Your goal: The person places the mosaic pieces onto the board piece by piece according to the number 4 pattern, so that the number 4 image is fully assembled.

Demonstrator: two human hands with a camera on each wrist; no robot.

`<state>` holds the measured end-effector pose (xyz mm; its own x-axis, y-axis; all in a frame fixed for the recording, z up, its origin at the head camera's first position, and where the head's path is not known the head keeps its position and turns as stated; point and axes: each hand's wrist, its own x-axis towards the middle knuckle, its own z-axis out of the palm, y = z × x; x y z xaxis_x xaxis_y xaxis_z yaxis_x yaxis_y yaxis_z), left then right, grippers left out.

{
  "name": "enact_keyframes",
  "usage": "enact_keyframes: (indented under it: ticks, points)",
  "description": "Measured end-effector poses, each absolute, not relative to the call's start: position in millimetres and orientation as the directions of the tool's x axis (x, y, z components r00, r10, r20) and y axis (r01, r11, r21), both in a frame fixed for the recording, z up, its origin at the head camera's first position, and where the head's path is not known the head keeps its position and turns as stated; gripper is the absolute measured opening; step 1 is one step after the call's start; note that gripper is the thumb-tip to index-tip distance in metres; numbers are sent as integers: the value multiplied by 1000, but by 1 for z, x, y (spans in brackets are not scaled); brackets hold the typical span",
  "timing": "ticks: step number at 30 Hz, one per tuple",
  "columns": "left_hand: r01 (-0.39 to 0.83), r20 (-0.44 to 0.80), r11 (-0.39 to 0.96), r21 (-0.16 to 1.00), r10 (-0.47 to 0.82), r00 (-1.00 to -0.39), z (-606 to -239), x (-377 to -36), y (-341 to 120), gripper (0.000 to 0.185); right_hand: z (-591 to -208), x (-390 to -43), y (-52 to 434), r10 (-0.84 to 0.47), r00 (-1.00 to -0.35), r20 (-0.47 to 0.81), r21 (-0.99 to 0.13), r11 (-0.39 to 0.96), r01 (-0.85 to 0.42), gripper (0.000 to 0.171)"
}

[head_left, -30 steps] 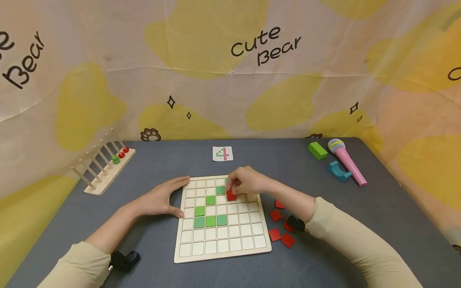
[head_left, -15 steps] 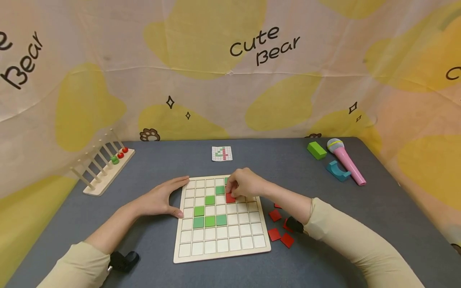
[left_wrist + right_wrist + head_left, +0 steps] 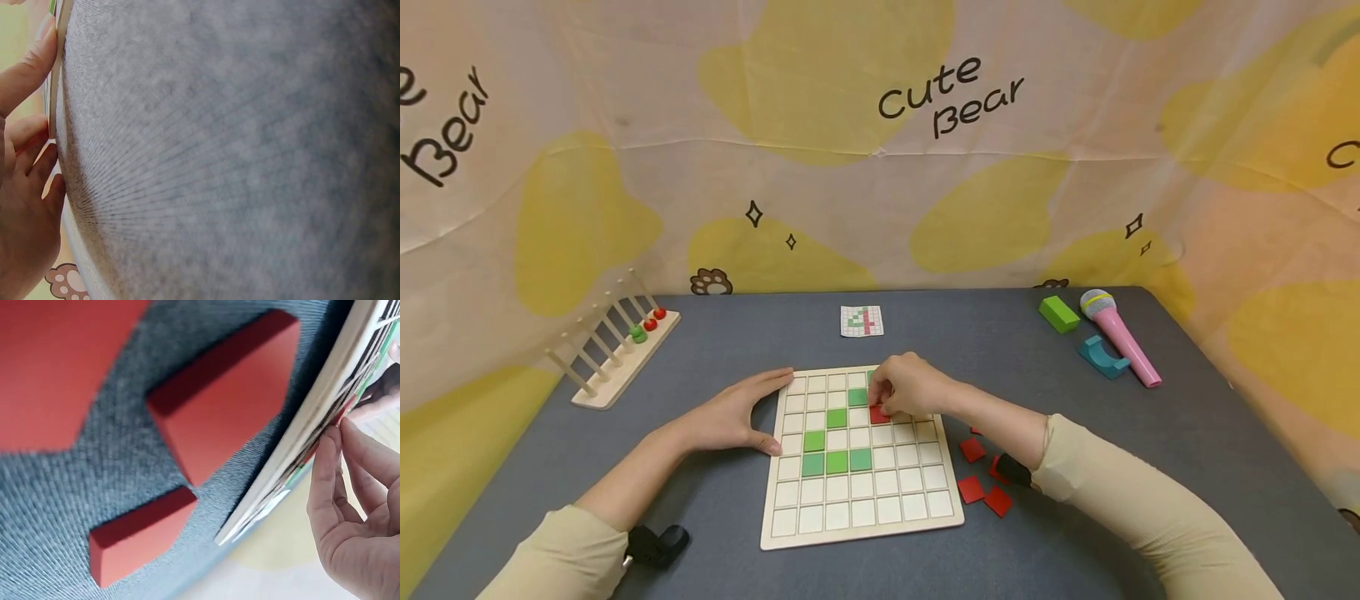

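Note:
A wooden grid board [image 3: 778, 533] lies on the table with green tiles [image 3: 837, 418] in a stepped line and a short row. My left hand [image 3: 730, 412] rests against the board's left edge, thumb and fingers spread, as the left wrist view also shows. Over the upper right part of the board, my right hand [image 3: 917, 387] pinches a red tile [image 3: 880, 414] with thumb and fingertips, down at a cell below the green tiles. In the right wrist view, the fingertips [image 3: 337, 434] meet at that tile. The hand hides some cells behind it.
Several loose red tiles [image 3: 972, 489] lie right of the board, some beneath the right forearm. A pattern card [image 3: 862, 321] lies behind the board. A peg rack with beads [image 3: 625, 367] stands left; a green block [image 3: 1059, 315], blue arch [image 3: 1103, 357] and pink microphone [image 3: 1123, 337] lie back right.
The red tile has come down slightly, toward flat in its cell, with my right hand staying on it. My left hand keeps its place at the board's edge.

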<state>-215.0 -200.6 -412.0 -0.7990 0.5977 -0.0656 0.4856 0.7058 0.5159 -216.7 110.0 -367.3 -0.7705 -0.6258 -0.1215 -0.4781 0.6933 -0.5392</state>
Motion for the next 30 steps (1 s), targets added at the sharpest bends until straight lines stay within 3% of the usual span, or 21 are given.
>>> enact_keyframes:
  ticks: [19,30]
  points:
    - [472,-90,712,520,595,-799,-412,-213,-200,112,-358,-227,166,-610,-786,-104,-580,679,-450,11]
    - [469,-75,719,513,582,-810,-410,-212,-199,112,-362,-236,207,-677,-714,-179,-622,640,-451,15]
